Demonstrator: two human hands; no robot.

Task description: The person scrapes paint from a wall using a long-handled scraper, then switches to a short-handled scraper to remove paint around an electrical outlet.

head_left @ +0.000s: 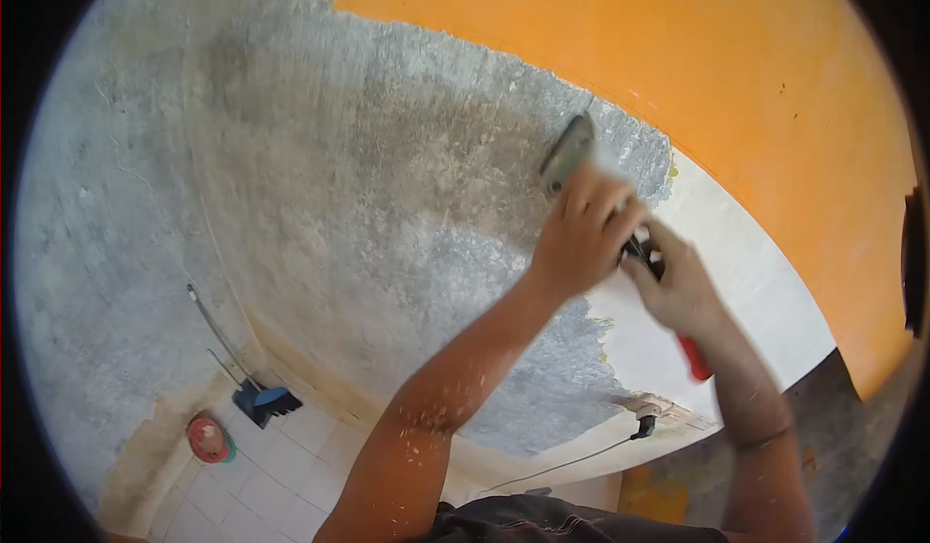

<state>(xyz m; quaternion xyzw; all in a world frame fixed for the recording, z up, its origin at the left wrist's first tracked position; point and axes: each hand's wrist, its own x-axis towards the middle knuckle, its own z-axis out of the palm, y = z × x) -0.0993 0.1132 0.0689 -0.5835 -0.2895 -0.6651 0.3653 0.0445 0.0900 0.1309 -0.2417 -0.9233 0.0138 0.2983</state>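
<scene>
Both my hands are closed round a long-handled scraper (570, 154) held up against the wall. Its flat grey head touches or nearly touches the bare grey wall (387, 146), close under the orange paint (601, 30). My left hand (588, 228) grips it just behind the head, slightly blurred by motion. Lower down, my right hand (676, 277) wraps the black handle, whose red end (694, 359) sticks out below the wrist. A white patch (717, 252) lies behind my right hand, with a ragged edge against the grey. Pale flecks dot my left forearm.
A plug in a wall socket (646, 415) sits below my hands, its cable (572, 465) running left. On the tiled floor (262, 490) at lower left are a blue broom and dustpan (262, 400) and a red bucket (206, 439). A dark object (913, 262) hangs at the right edge.
</scene>
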